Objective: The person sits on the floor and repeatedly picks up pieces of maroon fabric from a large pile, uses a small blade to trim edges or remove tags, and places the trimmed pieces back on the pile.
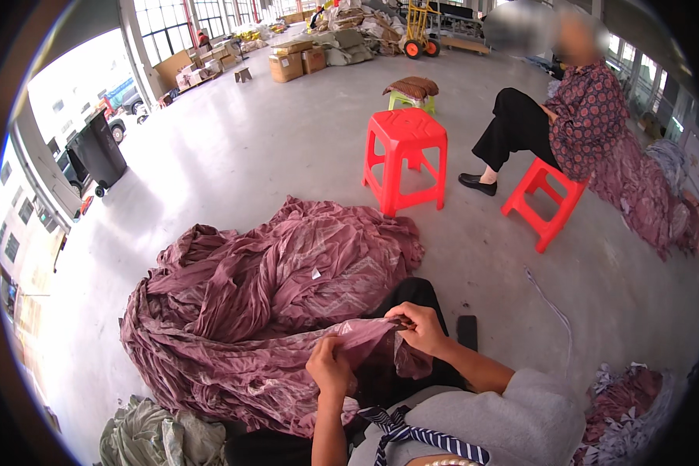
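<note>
Mauve crinkled fabric (264, 311), heaped on the concrete floor (233, 147) from centre to 8 o'clock.
Left hand (330, 365) and right hand (419, 326), at 6 o'clock, each had fingers pinched on a raised fold of it. Red stool (405, 155) at 12 o'clock; seated person (575, 116) at 2 o'clock; dark phone (467, 332) beside the right wrist.

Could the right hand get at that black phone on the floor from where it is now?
Probably yes. The phone lies on bare floor just beside the right hand, nothing between them, but that hand is pinching the mauve cloth and would have to let go.
</note>
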Action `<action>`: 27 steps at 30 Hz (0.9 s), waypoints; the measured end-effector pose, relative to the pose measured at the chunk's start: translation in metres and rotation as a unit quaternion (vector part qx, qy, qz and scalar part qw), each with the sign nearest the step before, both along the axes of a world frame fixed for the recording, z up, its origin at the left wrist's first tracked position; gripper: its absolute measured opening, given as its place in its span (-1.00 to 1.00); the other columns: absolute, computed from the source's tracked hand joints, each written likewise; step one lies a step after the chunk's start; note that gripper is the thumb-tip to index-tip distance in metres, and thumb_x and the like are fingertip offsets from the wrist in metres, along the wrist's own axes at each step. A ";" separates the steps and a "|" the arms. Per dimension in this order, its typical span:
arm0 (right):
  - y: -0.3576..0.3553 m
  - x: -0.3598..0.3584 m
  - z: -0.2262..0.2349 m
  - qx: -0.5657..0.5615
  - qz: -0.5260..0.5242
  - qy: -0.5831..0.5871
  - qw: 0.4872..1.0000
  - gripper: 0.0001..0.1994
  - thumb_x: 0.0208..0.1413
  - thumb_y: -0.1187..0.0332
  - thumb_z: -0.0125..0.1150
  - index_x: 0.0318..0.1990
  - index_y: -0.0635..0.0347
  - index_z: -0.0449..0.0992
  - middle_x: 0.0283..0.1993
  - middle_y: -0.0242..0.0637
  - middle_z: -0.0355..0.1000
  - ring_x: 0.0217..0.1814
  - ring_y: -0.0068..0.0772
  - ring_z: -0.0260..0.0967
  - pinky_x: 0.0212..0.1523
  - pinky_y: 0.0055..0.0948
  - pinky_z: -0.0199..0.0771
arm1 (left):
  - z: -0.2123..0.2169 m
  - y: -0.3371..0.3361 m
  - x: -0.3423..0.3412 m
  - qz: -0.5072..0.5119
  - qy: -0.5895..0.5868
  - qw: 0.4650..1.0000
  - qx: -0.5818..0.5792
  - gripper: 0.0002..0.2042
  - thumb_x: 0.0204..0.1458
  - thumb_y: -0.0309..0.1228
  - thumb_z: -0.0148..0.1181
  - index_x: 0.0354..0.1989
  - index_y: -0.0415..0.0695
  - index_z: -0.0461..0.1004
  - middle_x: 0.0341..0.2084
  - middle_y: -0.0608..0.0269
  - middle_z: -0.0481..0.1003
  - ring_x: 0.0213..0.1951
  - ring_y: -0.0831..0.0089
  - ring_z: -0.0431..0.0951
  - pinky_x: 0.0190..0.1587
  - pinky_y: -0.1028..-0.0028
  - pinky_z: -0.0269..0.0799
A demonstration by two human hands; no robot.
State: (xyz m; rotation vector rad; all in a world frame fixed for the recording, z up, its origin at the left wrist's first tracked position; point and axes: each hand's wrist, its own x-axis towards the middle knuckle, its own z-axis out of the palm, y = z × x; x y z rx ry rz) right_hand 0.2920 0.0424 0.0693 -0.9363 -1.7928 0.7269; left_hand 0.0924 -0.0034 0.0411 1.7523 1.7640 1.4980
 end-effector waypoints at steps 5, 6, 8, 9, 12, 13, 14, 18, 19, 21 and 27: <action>0.011 0.011 -0.006 0.006 -0.040 0.032 0.999 -0.73 -0.24 0.70 0.11 -0.30 0.24 0.45 -0.53 -0.38 0.33 -0.60 -0.67 0.18 -0.55 -0.65 0.20 | -0.005 -0.002 -0.003 0.049 -0.054 0.997 0.030 -0.84 -0.42 -0.72 -0.06 -0.59 -0.23 0.31 -0.33 0.13 0.50 -0.41 0.29 0.50 -0.41 0.52 0.35; 0.012 0.012 -0.006 -0.004 -0.045 0.038 0.998 -0.73 -0.23 0.70 0.11 -0.30 0.24 0.45 -0.54 -0.38 0.33 -0.60 -0.68 0.17 -0.55 -0.66 0.20 | -0.006 -0.004 -0.003 0.046 -0.068 0.997 0.014 -0.85 -0.42 -0.73 -0.06 -0.61 -0.23 0.29 -0.34 0.13 0.50 -0.41 0.30 0.50 -0.43 0.53 0.34; 0.017 0.015 -0.005 -0.009 -0.064 0.049 0.997 -0.75 -0.20 0.69 0.10 -0.30 0.25 0.45 -0.57 -0.40 0.29 -0.60 -0.71 0.12 -0.55 -0.66 0.17 | -0.007 -0.007 0.001 0.036 -0.072 0.997 -0.012 -0.87 -0.42 -0.73 -0.06 -0.65 -0.23 0.25 -0.34 0.12 0.50 -0.42 0.31 0.49 -0.45 0.54 0.32; 0.019 0.016 -0.004 -0.007 -0.066 0.046 0.997 -0.76 -0.19 0.68 0.10 -0.30 0.25 0.45 -0.57 -0.40 0.29 -0.60 -0.70 0.12 -0.56 -0.66 0.16 | -0.009 -0.009 0.003 0.033 -0.061 0.997 -0.025 -0.87 -0.41 -0.73 -0.05 -0.67 -0.23 0.23 -0.34 0.12 0.50 -0.43 0.32 0.49 -0.46 0.54 0.32; 0.025 0.018 -0.002 0.008 -0.074 0.040 0.996 -0.79 -0.16 0.66 0.12 -0.30 0.26 0.45 -0.58 -0.43 0.26 -0.60 -0.71 0.09 -0.57 -0.64 0.13 | -0.016 -0.016 0.010 0.013 -0.045 0.998 -0.037 -0.87 -0.39 -0.72 -0.03 -0.70 -0.22 0.21 -0.35 0.11 0.50 -0.44 0.33 0.48 -0.47 0.55 0.31; 0.027 0.020 -0.002 0.001 -0.081 0.045 0.996 -0.79 -0.16 0.66 0.12 -0.30 0.26 0.45 -0.58 -0.43 0.27 -0.60 -0.71 0.09 -0.57 -0.64 0.13 | -0.018 -0.017 0.012 0.005 -0.043 0.998 -0.035 -0.87 -0.38 -0.72 -0.02 -0.70 -0.21 0.21 -0.35 0.11 0.50 -0.44 0.33 0.48 -0.47 0.54 0.31; 0.028 0.021 -0.003 -0.006 -0.088 0.050 0.995 -0.79 -0.15 0.65 0.12 -0.29 0.26 0.45 -0.58 -0.43 0.28 -0.59 -0.72 0.10 -0.57 -0.64 0.14 | -0.018 -0.019 0.012 -0.006 -0.046 0.998 -0.047 -0.87 -0.37 -0.68 0.04 -0.69 -0.20 0.23 -0.32 0.12 0.50 -0.44 0.30 0.48 -0.48 0.52 0.32; 0.030 0.023 -0.003 -0.003 -0.114 0.064 0.991 -0.80 -0.13 0.63 0.12 -0.28 0.26 0.45 -0.56 -0.40 0.31 -0.57 -0.72 0.13 -0.55 -0.64 0.17 | -0.025 -0.024 0.009 0.066 -0.024 0.997 -0.024 -0.83 -0.39 -0.60 0.16 -0.64 -0.16 0.27 -0.33 0.15 0.49 -0.44 0.28 0.47 -0.47 0.48 0.33; 0.030 0.025 -0.003 -0.001 -0.117 0.061 0.991 -0.80 -0.12 0.63 0.12 -0.27 0.26 0.46 -0.55 -0.40 0.32 -0.56 -0.72 0.14 -0.54 -0.64 0.17 | -0.025 -0.025 0.005 0.082 -0.011 0.996 -0.013 -0.83 -0.39 -0.59 0.17 -0.64 -0.16 0.27 -0.36 0.15 0.48 -0.43 0.27 0.47 -0.46 0.47 0.33; 0.030 0.028 -0.001 0.002 -0.121 0.054 0.991 -0.80 -0.12 0.63 0.11 -0.27 0.26 0.46 -0.54 -0.39 0.35 -0.55 -0.72 0.15 -0.53 -0.65 0.19 | -0.020 -0.027 -0.002 0.116 0.013 0.993 0.009 -0.82 -0.39 -0.59 0.18 -0.64 -0.15 0.28 -0.42 0.17 0.46 -0.42 0.25 0.46 -0.45 0.46 0.32; 0.028 0.022 0.003 0.001 -0.120 0.058 0.991 -0.80 -0.12 0.63 0.11 -0.27 0.27 0.47 -0.53 -0.38 0.36 -0.54 -0.73 0.16 -0.52 -0.65 0.20 | -0.016 -0.029 -0.018 0.149 -0.024 0.988 0.040 -0.89 -0.32 -0.67 0.06 -0.59 -0.19 0.33 -0.53 0.17 0.44 -0.45 0.24 0.45 -0.49 0.43 0.28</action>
